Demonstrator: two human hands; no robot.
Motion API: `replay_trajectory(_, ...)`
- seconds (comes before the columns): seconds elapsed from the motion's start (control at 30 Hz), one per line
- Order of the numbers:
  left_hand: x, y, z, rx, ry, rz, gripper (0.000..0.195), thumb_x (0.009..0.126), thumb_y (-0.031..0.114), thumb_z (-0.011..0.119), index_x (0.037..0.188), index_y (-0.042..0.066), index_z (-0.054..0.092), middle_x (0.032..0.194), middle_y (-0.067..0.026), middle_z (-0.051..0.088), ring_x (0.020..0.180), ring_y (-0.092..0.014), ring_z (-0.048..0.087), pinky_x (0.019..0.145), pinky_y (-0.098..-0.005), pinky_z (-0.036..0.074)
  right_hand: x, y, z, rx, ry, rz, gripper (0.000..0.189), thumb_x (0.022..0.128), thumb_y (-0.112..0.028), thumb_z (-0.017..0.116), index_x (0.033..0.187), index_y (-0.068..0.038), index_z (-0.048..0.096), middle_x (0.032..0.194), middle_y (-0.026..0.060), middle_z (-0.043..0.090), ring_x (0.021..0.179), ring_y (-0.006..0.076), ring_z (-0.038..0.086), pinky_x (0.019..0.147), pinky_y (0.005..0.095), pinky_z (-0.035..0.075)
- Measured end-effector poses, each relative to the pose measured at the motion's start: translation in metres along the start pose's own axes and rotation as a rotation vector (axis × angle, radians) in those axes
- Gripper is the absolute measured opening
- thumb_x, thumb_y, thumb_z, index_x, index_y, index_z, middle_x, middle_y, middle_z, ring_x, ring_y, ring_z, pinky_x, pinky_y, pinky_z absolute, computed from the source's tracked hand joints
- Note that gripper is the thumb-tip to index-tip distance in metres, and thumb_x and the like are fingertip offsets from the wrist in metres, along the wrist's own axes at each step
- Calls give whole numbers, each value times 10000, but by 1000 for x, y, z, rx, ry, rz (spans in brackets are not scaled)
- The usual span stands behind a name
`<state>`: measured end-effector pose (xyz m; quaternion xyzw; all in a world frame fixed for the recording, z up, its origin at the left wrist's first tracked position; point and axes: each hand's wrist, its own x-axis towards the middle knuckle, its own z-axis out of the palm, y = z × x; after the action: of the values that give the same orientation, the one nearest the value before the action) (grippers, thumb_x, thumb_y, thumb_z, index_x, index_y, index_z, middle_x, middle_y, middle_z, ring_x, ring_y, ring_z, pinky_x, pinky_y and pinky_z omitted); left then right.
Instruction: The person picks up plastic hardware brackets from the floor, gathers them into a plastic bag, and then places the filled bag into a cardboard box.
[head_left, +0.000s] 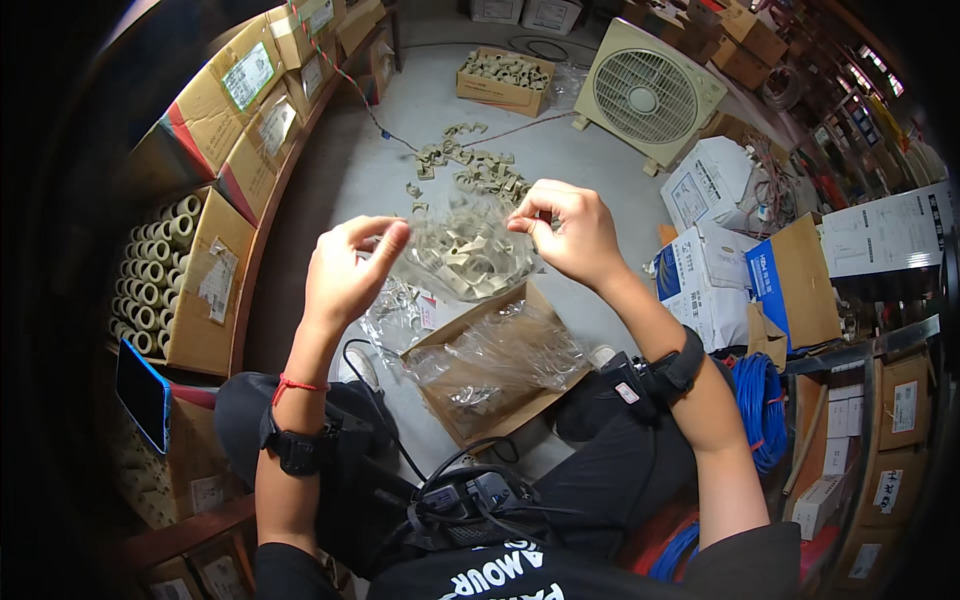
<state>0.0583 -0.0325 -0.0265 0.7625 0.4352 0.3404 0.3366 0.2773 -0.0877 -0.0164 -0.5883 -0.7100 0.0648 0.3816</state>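
Observation:
Between my two hands hangs a clear plastic bag with many beige plastic pipe clips inside. My left hand pinches the bag's left edge between thumb and fingers. At its right edge, the thumb and fingers of my right hand grip the film. Just below the bag, an open cardboard box sits on the floor between my legs, with crumpled clear plastic bags in it. Beyond the bag lies a loose pile of beige pipe clips on the grey floor.
A box fan stands at the back right, near a carton of beige fittings. Cartons on a shelf line the left, one full of pipe fittings. On the right are white boxes and a blue cable coil. A thin cord crosses the floor.

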Motion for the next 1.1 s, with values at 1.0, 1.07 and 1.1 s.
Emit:
replay_trajectory(1.0,-2,-9,-2,478,60,71,167,607,156,506,544,2,517,545,-147,503,541,-289,511,520,-342,413,-10,-14,36,82,-335,-424,347,595,-2,495,931,-83,530,917,68,546,700,200,545,571,266,450)
replay_trajectory(1.07,1,-12,-9,466,90,-11,172,602,160,510,550,-3,514,542,-144,501,540,-281,512,521,-332,414,4,-3,34,173,-307,-251,287,632,-23,484,908,-69,544,881,70,558,619,149,523,533,245,433)
replay_trajectory(1.1,2,-10,-12,438,114,-40,178,602,159,509,548,-11,507,537,-144,498,525,-277,510,514,-320,412,10,11,34,168,-302,-165,263,641,-39,484,894,-61,551,862,69,564,593,131,512,519,237,425)
